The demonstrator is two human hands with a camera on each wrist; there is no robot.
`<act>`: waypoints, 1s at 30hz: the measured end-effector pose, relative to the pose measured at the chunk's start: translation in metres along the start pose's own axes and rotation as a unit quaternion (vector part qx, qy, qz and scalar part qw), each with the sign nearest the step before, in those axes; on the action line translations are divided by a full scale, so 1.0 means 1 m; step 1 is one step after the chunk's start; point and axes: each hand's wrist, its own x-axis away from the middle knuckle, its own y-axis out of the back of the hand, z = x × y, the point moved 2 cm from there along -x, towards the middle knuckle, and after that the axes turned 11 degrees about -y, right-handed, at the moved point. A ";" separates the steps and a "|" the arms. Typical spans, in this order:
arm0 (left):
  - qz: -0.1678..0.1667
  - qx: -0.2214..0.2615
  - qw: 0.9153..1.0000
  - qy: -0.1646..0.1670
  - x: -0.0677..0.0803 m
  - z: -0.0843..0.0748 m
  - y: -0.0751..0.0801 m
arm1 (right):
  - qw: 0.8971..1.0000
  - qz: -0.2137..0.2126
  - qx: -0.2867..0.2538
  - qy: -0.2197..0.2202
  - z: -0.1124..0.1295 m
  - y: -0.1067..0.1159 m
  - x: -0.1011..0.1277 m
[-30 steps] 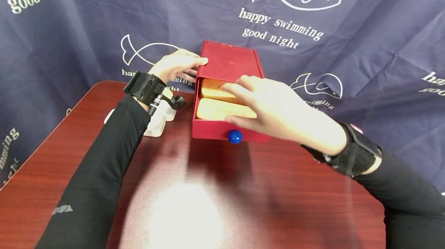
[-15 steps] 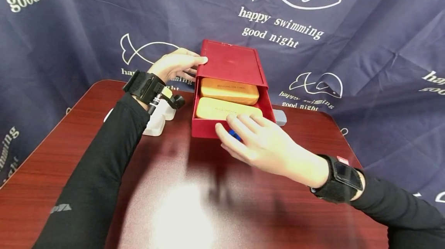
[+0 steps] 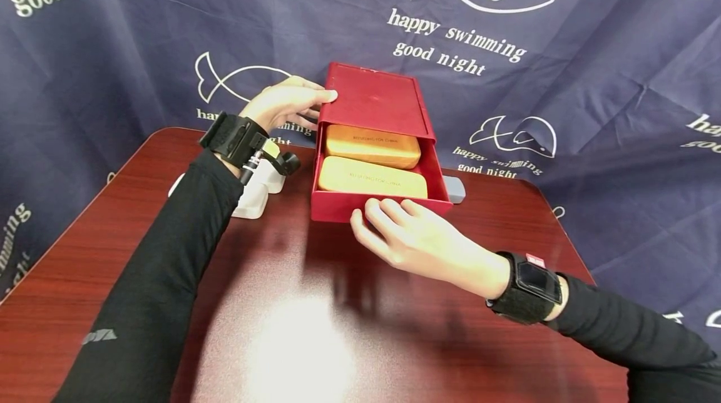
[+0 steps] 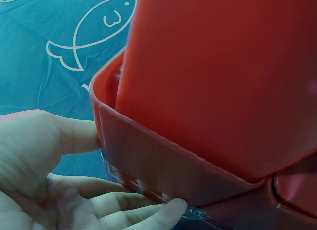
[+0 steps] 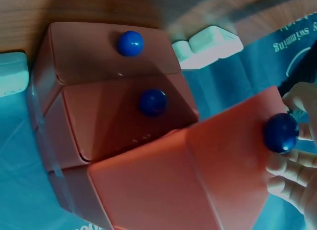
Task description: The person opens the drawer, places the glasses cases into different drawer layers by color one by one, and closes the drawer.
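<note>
Red drawer box [image 3: 374,102] sits at the far middle of the table [image 3: 315,328], right up against the navy fish-print cloth [image 3: 591,65]. Its top drawer [image 3: 380,206] is pulled out toward the person, and two tan cases [image 3: 372,176] lie side by side inside it, one behind the other.

Left hand [image 3: 284,104] is at the box's back-left corner, thumb on the top edge and fingers curled round the side wall, so it's gripping the shell. The left wrist view shows the same thing: fingers [image 4: 148,210] wrapped under the red edge.

Right hand [image 3: 414,237] is at the drawer front, fingers fairly straight and touching the front panel. The blue knob [image 5: 281,132] is right beside the fingertips in the right wrist view, but nothing is clearly pinched round it, so I'd call that hand released, just resting on the panel. That view also shows two more blue knobs lower on the box, so there are more drawers.

My take on handling: the box looks like light, thin plastic, stiff enough but likely to skate on that glossy table, so bracing the shell makes sense. The knob is the obvious place to grab the drawer. The cases look rigid and smooth.

A white block [image 3: 253,193] sits left of the box and a grey thing [image 3: 455,189] peeks out on its right.
</note>
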 end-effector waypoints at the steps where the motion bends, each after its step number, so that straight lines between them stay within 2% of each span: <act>1: 0.000 0.001 1.000 0.000 0.000 0.000 0.000 | 1.000 0.000 0.002 0.000 0.000 -0.002 0.001; 6: 0.001 0.001 1.000 0.002 -0.001 -0.001 0.000 | 1.000 -0.008 0.003 0.004 0.001 -0.007 0.001; 15: 0.003 0.006 1.000 0.002 -0.002 0.001 0.000 | 0.998 -0.061 0.013 0.004 0.002 -0.020 -0.002; 23: 0.002 0.005 1.000 -0.003 -0.002 0.002 -0.001 | 0.998 -0.066 -0.019 0.001 0.001 -0.022 -0.010; 30: -0.001 0.008 1.000 -0.006 -0.001 0.003 0.001 | 0.998 -0.053 -0.041 -0.020 -0.005 -0.021 -0.021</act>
